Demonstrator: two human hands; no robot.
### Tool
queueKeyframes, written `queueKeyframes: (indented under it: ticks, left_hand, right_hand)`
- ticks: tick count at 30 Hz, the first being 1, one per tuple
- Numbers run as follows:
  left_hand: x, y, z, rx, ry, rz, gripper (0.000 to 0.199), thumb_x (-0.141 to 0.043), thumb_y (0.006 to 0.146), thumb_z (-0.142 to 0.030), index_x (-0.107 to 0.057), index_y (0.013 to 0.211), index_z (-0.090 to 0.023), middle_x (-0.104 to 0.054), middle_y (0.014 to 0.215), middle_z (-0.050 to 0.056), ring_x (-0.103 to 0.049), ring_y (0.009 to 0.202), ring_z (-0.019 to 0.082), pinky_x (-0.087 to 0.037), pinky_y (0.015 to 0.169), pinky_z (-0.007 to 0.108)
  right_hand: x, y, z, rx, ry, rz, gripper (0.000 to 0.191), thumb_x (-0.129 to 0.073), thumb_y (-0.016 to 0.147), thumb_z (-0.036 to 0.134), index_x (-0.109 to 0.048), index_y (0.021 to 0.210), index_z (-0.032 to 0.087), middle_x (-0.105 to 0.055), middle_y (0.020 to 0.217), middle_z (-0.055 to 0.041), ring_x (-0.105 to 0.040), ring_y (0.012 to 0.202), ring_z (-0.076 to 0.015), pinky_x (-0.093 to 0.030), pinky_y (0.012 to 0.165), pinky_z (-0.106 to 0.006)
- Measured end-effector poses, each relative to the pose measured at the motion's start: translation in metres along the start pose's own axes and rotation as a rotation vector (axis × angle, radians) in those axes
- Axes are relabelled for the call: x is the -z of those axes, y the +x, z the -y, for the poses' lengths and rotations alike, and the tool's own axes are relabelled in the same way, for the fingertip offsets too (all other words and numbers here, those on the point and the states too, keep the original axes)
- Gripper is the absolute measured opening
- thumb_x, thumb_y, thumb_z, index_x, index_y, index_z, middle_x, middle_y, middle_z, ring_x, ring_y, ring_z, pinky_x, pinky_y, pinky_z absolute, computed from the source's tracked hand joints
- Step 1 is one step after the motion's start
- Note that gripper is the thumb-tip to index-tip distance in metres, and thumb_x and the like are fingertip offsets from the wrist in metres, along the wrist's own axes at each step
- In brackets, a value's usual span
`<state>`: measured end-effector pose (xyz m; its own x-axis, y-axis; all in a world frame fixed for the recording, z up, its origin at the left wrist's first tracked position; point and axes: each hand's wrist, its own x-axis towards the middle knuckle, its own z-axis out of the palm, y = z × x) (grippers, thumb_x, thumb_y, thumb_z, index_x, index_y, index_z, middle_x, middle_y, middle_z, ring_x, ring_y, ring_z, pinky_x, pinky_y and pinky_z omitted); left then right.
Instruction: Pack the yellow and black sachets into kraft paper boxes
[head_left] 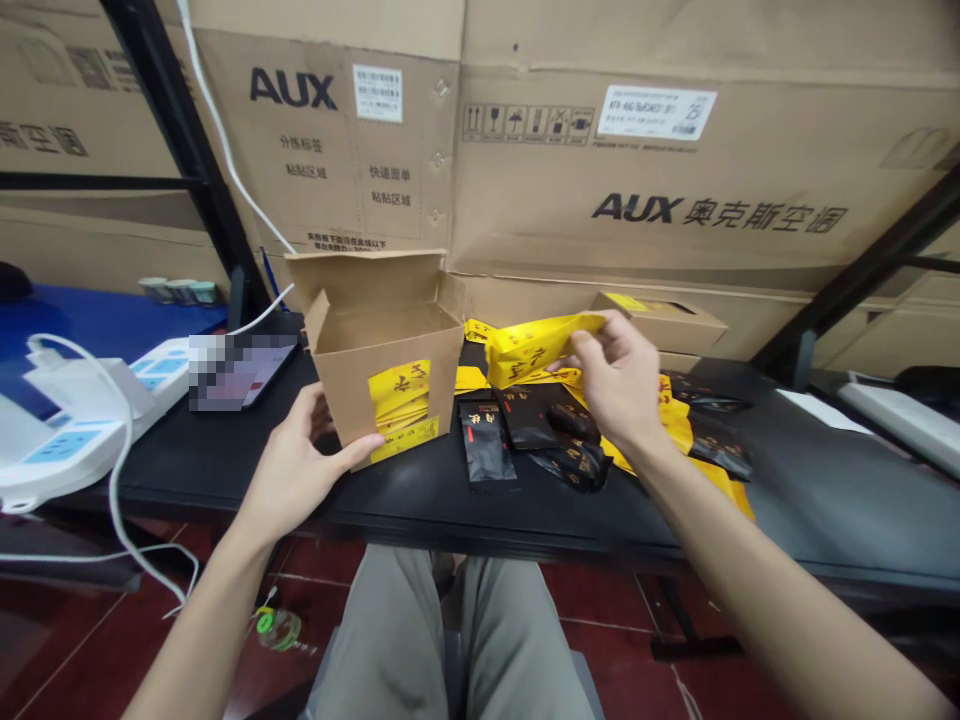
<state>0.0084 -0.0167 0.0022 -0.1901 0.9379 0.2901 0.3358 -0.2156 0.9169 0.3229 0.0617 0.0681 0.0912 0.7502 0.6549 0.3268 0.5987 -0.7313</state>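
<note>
below black table (817,490), probably tiled floor (615,635)

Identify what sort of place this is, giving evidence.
Probably a packing area: an open box holds yellow packets, loose black packets lie on the table, and large AUX cartons stand behind.

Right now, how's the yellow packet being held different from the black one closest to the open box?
The yellow packet is held up in the right hand; the black packet lies on the table. The yellow packet has dark writing; the black packet has lighter writing and a red mark. Both carry printing.
</note>
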Motion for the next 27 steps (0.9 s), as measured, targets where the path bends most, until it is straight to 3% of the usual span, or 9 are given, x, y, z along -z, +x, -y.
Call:
queueKeyframes:
  ticks: [3, 6, 14, 17, 21, 24, 27]
  left_hand:
    - [0.0, 0.0, 0.0, -0.024, 0.015, 0.0, 0.077, -0.089, 0.069, -0.05, -0.056, 0.134, -0.025, -0.069, 0.144, 0.014, -0.069, 0.13, 0.035, -0.057, 0.11, 0.052]
    - [0.0, 0.0, -0.001, -0.028, 0.03, 0.003, 0.075, -0.088, 0.07, -0.052, -0.056, 0.132, -0.025, -0.071, 0.141, 0.014, -0.07, 0.127, 0.036, -0.058, 0.108, 0.051]
    - [0.001, 0.0, 0.0, -0.019, 0.007, 0.017, 0.075, -0.088, 0.07, -0.053, -0.056, 0.131, -0.025, -0.074, 0.137, 0.013, -0.072, 0.124, 0.034, -0.059, 0.106, 0.05]
    - [0.001, 0.0, 0.0, -0.014, 0.02, 0.017, 0.077, -0.089, 0.07, -0.053, -0.056, 0.133, -0.025, -0.074, 0.137, 0.013, -0.073, 0.123, 0.034, -0.059, 0.106, 0.05]
    - [0.001, 0.001, -0.002, -0.016, 0.021, 0.027, 0.074, -0.087, 0.072, -0.054, -0.056, 0.132, -0.025, -0.074, 0.137, 0.012, -0.073, 0.123, 0.033, -0.058, 0.107, 0.049]
    - [0.001, 0.001, -0.002, -0.02, 0.03, 0.021, 0.074, -0.087, 0.072, -0.054, -0.056, 0.132, -0.025, -0.075, 0.135, 0.012, -0.073, 0.122, 0.033, -0.057, 0.108, 0.05]
    - [0.001, 0.002, 0.0, -0.034, 0.028, 0.022, 0.075, -0.087, 0.071, -0.055, -0.056, 0.133, -0.025, -0.076, 0.133, 0.013, -0.074, 0.12, 0.034, -0.058, 0.106, 0.051]
  right_hand:
    - [0.005, 0.005, 0.037, 0.115, 0.034, -0.046, 0.01, -0.059, 0.093, 0.033, -0.061, 0.096, 0.024, -0.071, 0.099, -0.0044, -0.07, 0.08, -0.0171, -0.064, 0.069, -0.036]
    - [0.001, 0.013, 0.076, 0.232, -0.037, 0.028, 0.013, -0.062, 0.096, 0.036, -0.063, 0.098, 0.024, -0.072, 0.101, -0.0039, -0.072, 0.09, -0.0184, -0.066, 0.076, -0.037]
    - [-0.046, 0.049, 0.15, 0.521, -0.434, 0.232, 0.016, -0.071, 0.092, 0.035, -0.066, 0.086, 0.02, -0.072, 0.09, -0.0029, -0.074, 0.104, -0.0268, -0.062, 0.086, -0.041]
    - [-0.072, 0.065, 0.166, 0.626, -0.495, 0.298, 0.031, -0.061, 0.096, 0.046, -0.064, 0.083, 0.018, -0.07, 0.093, -0.0035, -0.072, 0.115, -0.0334, -0.062, 0.083, -0.044]
    - [-0.1, 0.081, 0.178, 0.758, -0.542, 0.407, 0.037, -0.053, 0.098, 0.047, -0.061, 0.079, 0.016, -0.066, 0.093, -0.0035, -0.069, 0.123, -0.0346, -0.06, 0.085, -0.045]
    - [-0.111, 0.088, 0.175, 0.796, -0.586, 0.518, 0.033, -0.055, 0.097, 0.043, -0.06, 0.078, 0.016, -0.065, 0.089, -0.0033, -0.071, 0.117, -0.0311, -0.06, 0.084, -0.041]
    - [-0.114, 0.084, 0.169, 0.719, -0.673, 0.623, 0.024, -0.063, 0.093, 0.034, -0.061, 0.077, 0.017, -0.064, 0.078, -0.0041, -0.076, 0.101, -0.028, -0.06, 0.078, -0.038]
